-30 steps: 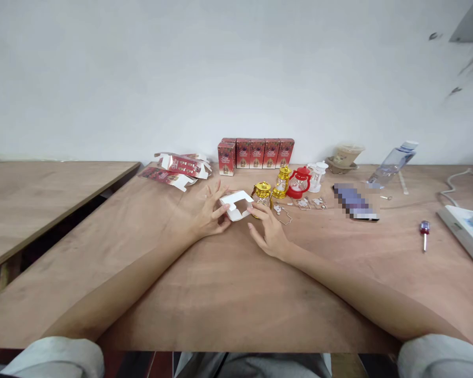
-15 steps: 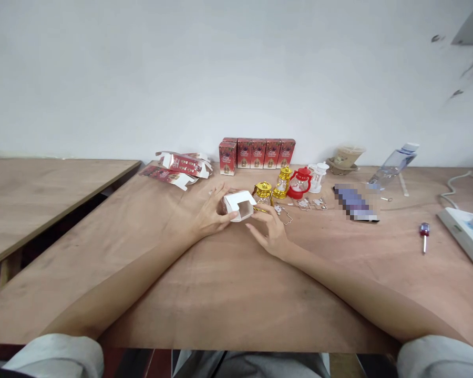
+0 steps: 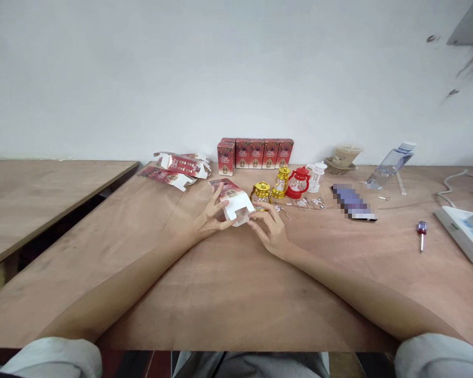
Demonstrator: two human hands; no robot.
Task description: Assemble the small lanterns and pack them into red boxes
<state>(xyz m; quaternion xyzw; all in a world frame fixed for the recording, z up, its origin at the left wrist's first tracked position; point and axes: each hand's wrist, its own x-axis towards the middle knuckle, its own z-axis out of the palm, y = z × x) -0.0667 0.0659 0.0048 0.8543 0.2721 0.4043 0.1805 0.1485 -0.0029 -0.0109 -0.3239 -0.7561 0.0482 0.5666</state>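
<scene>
A small red printed cardboard box [image 3: 232, 191] lies tilted in front of me, its white end flaps unfolded and its open end facing me. My left hand [image 3: 209, 218] grips the box from the left, thumb at the lower edge of the opening and fingers along the side. At the right edge of the opening, my right hand [image 3: 273, 231] pinches a white flap between thumb and fingers. Just behind that hand stands a gold mini lantern [image 3: 261, 192]. Another gold lantern [image 3: 280, 182], a red lantern [image 3: 298, 182] and a white lantern [image 3: 316, 176] are beyond it.
Several closed red boxes [image 3: 256, 154] stand along the wall. Flattened open boxes [image 3: 177, 169] lie at the back left. Small wire pieces [image 3: 302, 204] lie by the lanterns. On the right are a phone [image 3: 352, 202], cup [image 3: 345, 156], bottle [image 3: 392, 165], screwdriver [image 3: 421, 234] and white tray [image 3: 463, 233].
The box has turned so its red printed face shows and its open end tips lower towards me. My right fingers have closed in on the flap at its right edge.
</scene>
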